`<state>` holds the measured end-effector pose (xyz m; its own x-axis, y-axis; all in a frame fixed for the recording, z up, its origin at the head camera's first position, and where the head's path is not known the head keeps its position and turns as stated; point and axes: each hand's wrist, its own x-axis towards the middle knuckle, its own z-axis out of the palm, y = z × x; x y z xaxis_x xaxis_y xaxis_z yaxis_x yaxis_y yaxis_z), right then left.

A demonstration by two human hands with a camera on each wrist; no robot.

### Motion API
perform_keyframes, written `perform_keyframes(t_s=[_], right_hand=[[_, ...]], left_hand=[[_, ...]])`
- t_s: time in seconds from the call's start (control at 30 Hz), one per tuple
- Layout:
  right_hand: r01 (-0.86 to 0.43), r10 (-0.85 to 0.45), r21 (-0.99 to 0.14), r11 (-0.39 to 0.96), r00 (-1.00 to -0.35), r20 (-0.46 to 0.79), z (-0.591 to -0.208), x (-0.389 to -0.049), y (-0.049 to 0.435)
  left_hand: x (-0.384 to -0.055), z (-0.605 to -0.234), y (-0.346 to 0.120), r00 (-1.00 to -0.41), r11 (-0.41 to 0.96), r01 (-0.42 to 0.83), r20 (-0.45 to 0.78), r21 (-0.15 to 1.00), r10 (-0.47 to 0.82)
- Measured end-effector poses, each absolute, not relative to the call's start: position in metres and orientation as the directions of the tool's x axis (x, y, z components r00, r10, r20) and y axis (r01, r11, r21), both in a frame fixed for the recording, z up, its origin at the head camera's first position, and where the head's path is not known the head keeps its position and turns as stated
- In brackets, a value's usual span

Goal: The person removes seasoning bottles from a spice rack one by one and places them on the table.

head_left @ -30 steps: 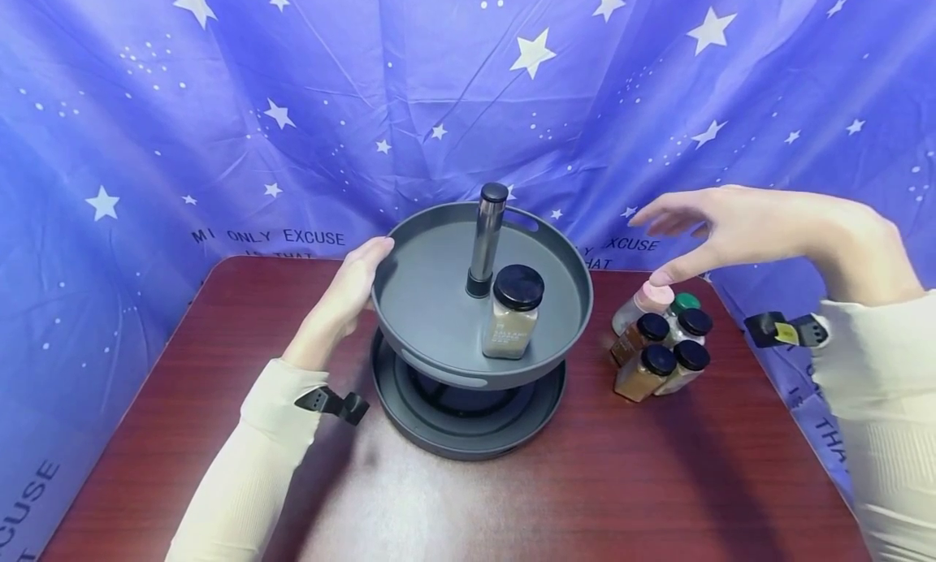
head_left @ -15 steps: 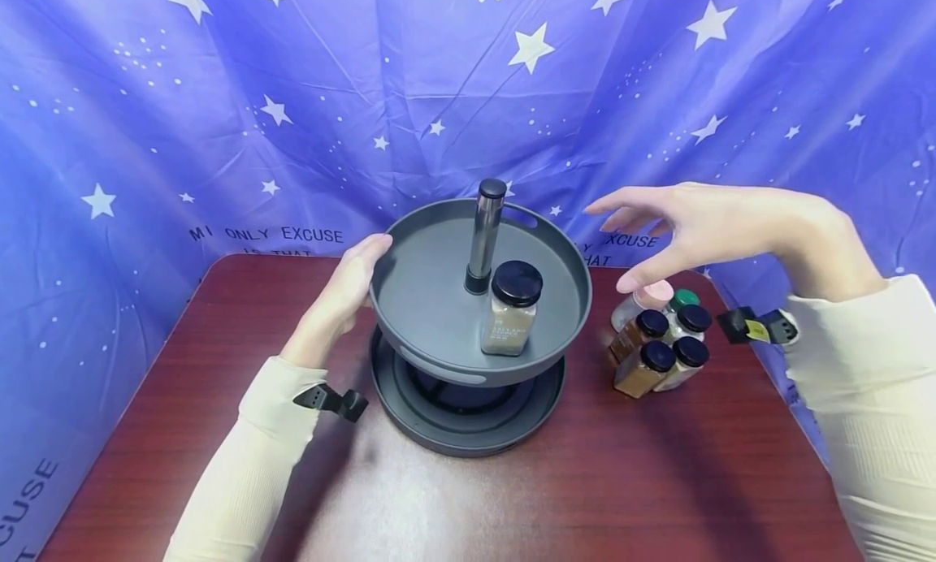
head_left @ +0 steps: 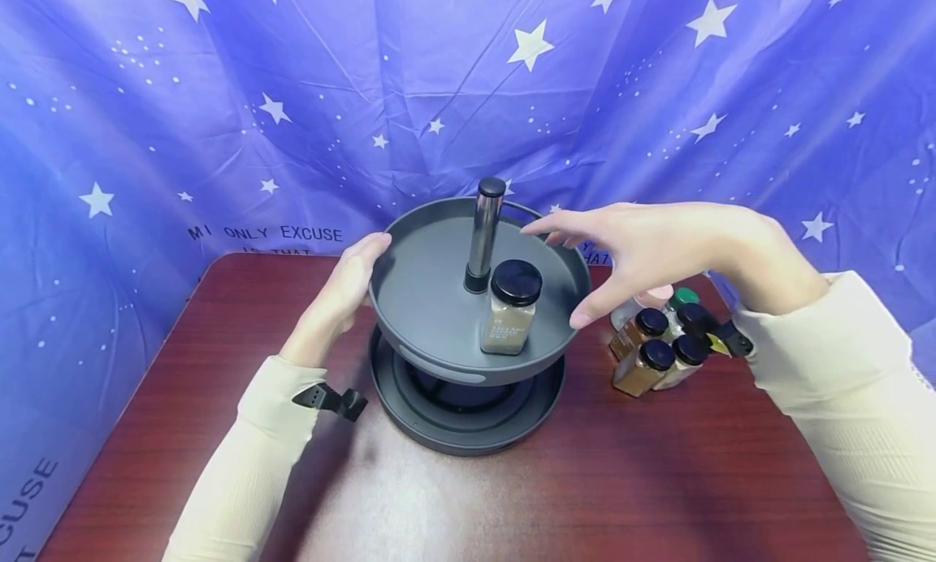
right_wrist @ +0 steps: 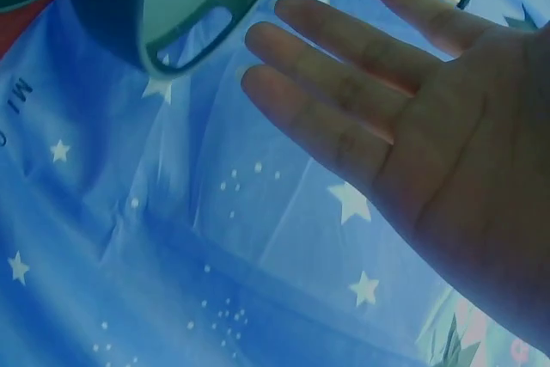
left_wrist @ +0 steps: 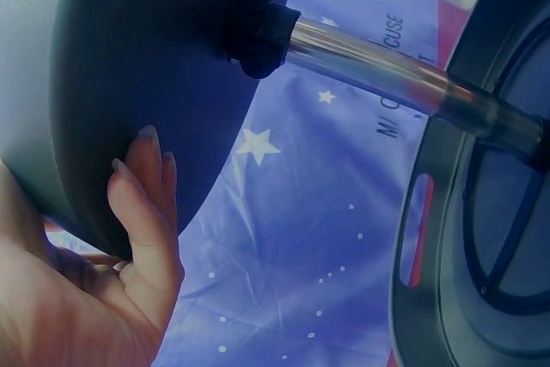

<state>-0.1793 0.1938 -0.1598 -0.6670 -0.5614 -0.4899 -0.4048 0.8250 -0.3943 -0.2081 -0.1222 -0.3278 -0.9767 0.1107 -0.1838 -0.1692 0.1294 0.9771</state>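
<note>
A dark grey two-tier round spice rack stands mid-table, with its upper tray (head_left: 431, 302), lower tray (head_left: 468, 442) and metal post (head_left: 485, 233). My left hand (head_left: 353, 278) grips the upper tray at its left rim. In the left wrist view the fingers (left_wrist: 146, 204) lie against the tray's underside. A square spice jar (head_left: 508, 330) with a black lid stands upright on the upper tray, right of the post. My right hand (head_left: 651, 249), fingers spread and holding nothing, reaches over the tray's right rim. In the right wrist view, the palm (right_wrist: 464, 143) faces the camera.
Right of the rack, several spice jars (head_left: 643, 371) stand grouped on the red-brown table (head_left: 621, 481), partly hidden behind my right wrist. Their lids are black, green and pink. A blue star-printed curtain (head_left: 329, 75) hangs behind the table.
My right hand has moved left and slightly down, from above the jar group to the upper tray's right rim. The left hand keeps its grip; the jar on the tray stays put.
</note>
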Motion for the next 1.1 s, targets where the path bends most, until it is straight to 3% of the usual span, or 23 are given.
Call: perform_keyframes(t_s=[0.3, 0.53, 1.1], right_hand=[[-0.521, -0.624, -0.344, 0.781, -0.66, -0.418, -0.165, -0.172, 0.179], [-0.71, -0.773, -0.305, 0.634, -0.596, -0.22, -0.179, -0.174, 0.167], [-0.835, -0.855, -0.185, 0.518, -0.506, -0.114, -0.2, -0.164, 0.145]], left_hand=[[-0.208, -0.328, -0.122, -0.977, 0.122, -0.166, -0.18, 0.979, 0.118], [-0.208, -0.328, -0.123, -0.976, 0.113, -0.163, -0.177, 0.98, 0.124], [-0.208, -0.329, -0.123, -0.98, 0.105, -0.144, -0.156, 0.984, 0.123]])
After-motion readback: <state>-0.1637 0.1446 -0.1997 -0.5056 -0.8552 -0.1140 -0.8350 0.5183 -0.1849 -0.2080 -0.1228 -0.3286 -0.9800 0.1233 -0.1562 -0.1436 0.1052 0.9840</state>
